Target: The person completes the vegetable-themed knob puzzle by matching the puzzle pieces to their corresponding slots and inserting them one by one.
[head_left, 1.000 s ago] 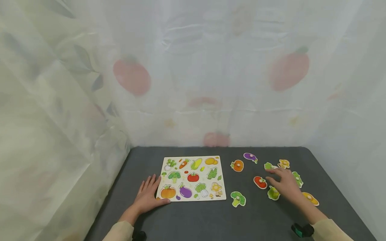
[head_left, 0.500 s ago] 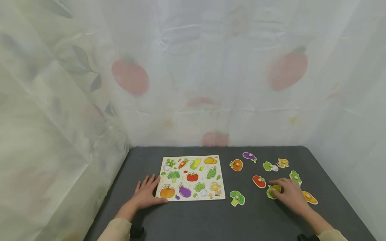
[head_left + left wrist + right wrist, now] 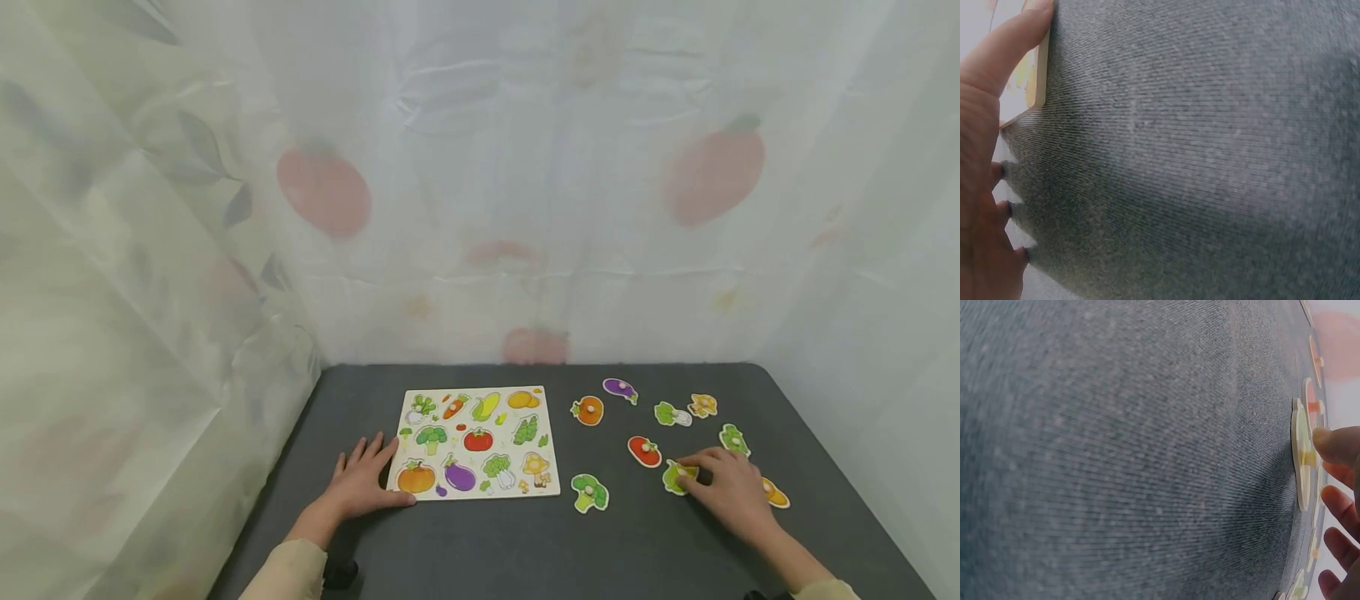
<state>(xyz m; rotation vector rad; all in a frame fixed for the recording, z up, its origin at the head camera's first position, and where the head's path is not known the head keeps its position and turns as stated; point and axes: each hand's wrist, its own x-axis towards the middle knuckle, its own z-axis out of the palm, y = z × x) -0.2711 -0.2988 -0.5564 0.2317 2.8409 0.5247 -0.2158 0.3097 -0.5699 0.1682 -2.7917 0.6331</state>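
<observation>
The vegetable puzzle board (image 3: 525, 496) lies flat on the dark table. My left hand (image 3: 362, 483) rests at its lower left corner, fingers spread, with the thumb (image 3: 1016, 37) along the front edge. Over on the right, my right hand (image 3: 731, 492) pinches the small knob of a yellow-green corn puzzle piece (image 3: 672, 482) between thumb and index finger. The other fingers hang loose behind. In the right wrist view the corn piece (image 3: 1301, 428) shows edge-on beside the thumb. A tomato piece (image 3: 643, 451) is just beyond it, and the potato piece (image 3: 777, 498) is partly hidden by the hand.
Around the right hand lie more knobbed pieces: broccoli (image 3: 590, 493), pumpkin (image 3: 587, 411), eggplant (image 3: 618, 388), bok choy (image 3: 671, 414), mushroom (image 3: 702, 406) and peas (image 3: 735, 440). A carrot piece (image 3: 454, 407) sits in the board. Pale curtains (image 3: 450, 317) hang behind the table (image 3: 480, 550).
My right hand has come down and toward me from over the bok choy piece to the corn piece, closing on its knob. The left hand stays at the board's corner.
</observation>
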